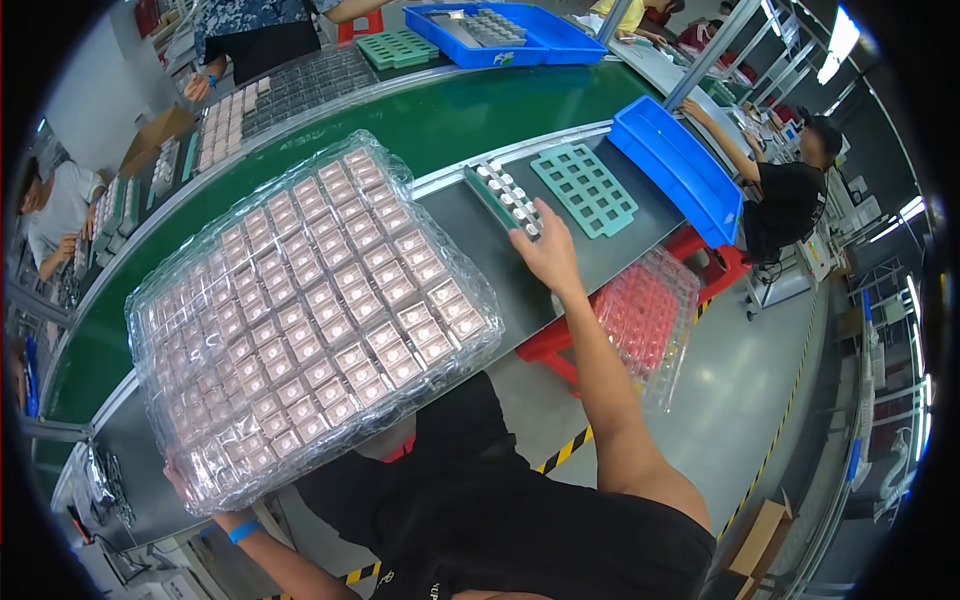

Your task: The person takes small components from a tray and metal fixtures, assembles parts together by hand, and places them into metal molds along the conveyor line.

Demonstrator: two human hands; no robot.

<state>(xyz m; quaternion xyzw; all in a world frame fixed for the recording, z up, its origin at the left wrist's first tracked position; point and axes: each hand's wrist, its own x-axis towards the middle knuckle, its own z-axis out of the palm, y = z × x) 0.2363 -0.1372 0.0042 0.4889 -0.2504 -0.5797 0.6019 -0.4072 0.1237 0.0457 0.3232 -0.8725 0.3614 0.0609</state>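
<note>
A large clear plastic tray (310, 290) full of small pinkish square parts lies tilted over the bench's front edge. My left hand (180, 483) grips its lower left corner, the fingers partly hidden by the plastic. On the grey bench, my right hand (545, 245) holds the near end of a narrow green fixture (490, 205) carrying rows of white parts. Just right of that fixture lies a flat green tray (585, 190) with square holes, apart from my hand.
A blue bin (680, 170) stands at the bench's right end. Behind runs a green conveyor (480, 115); beyond it are blue trays (560, 45). Red stools (705, 258), one bearing a clear tray (645, 315), stand below right. Several people work around the line.
</note>
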